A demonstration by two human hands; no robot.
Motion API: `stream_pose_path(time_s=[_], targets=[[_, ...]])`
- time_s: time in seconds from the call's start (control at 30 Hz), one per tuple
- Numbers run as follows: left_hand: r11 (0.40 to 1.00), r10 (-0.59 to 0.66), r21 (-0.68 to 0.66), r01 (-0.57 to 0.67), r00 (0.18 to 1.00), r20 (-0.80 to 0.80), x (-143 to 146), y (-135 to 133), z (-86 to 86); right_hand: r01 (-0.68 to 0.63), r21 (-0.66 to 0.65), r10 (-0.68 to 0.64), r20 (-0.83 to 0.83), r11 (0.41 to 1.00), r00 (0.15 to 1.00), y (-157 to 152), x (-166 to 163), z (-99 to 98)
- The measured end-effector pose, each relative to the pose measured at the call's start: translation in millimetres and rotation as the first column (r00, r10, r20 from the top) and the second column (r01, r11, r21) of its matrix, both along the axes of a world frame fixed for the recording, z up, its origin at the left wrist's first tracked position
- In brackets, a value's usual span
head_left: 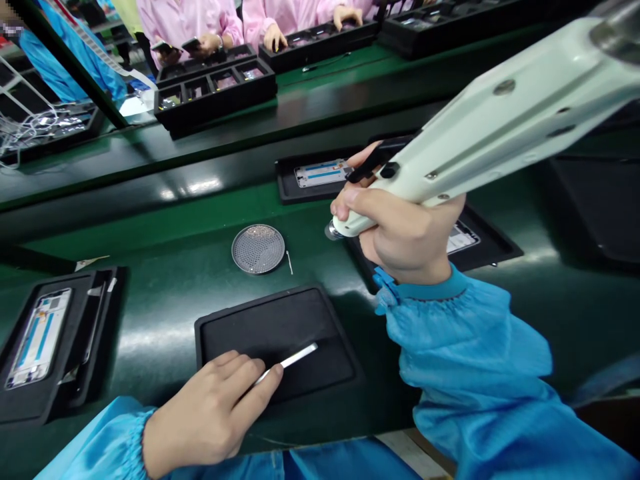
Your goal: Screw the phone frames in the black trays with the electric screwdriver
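My right hand (405,227) is wrapped round a pale green electric screwdriver (490,113), with a finger at its black lever. The driver's metal tip (333,231) points left, above the bench and touching nothing I can see. My left hand (215,407) is closed on a slim, flat silver strip (300,355), pinched between thumb and fingers; its kind is not clear. Beneath that hand lies a black tray (280,313). Behind the tray sits a round perforated grey dish (250,257) with tiny copper-coloured pieces in it, and a thin white stick (289,263) beside it.
Black trays with phone frames stand at the left (37,340), behind (320,175) and partly under my right hand (463,237). A raised dark ledge (240,153) crosses the back. Beyond it are divided black boxes (215,90) and people in pink sleeves (190,20).
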State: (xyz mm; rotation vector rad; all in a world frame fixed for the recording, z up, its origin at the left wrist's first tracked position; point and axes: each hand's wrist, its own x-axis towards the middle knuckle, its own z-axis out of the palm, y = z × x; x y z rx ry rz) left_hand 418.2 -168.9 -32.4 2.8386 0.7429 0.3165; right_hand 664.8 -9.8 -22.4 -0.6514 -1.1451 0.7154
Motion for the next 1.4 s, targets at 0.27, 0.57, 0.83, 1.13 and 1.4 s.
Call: stream_pose_path(time_s=[0.27, 0.57, 0.83, 1.13, 1.4], targets=[[1.000, 0.003, -0.015, -0.004, 0.998, -0.070, 3.0, 2.7, 1.7, 0.025, -0.033, -0.024, 0.041, 0.999, 0.999, -0.4, -0.4, -0.1], [0.996, 0.007, -0.083, -0.016, 0.995, -0.103, 4.1, 5.9, 1.1, -0.002, 0.005, 0.002, 0.000, 1.000, 1.000, 0.4, 0.0, -1.3], [0.990, 0.030, -0.135, -0.037, 0.998, -0.056, 2.2, 10.1, -0.7, 0.035, -0.034, -0.034, 0.034, 0.999, 0.999, 1.1, 0.7, -4.7], [0.999, 0.027, -0.028, -0.027, 0.999, 0.026, -0.7, 4.6, -2.4, 0.015, -0.069, -0.017, -0.030, 0.997, 0.999, -3.1, -1.1, 3.4], [0.999, 0.040, -0.026, -0.038, 0.997, 0.061, 1.1, 5.1, -4.5, 0.076, -0.086, -0.078, -0.026, 0.993, 0.997, -10.0, -2.5, 4.2]])
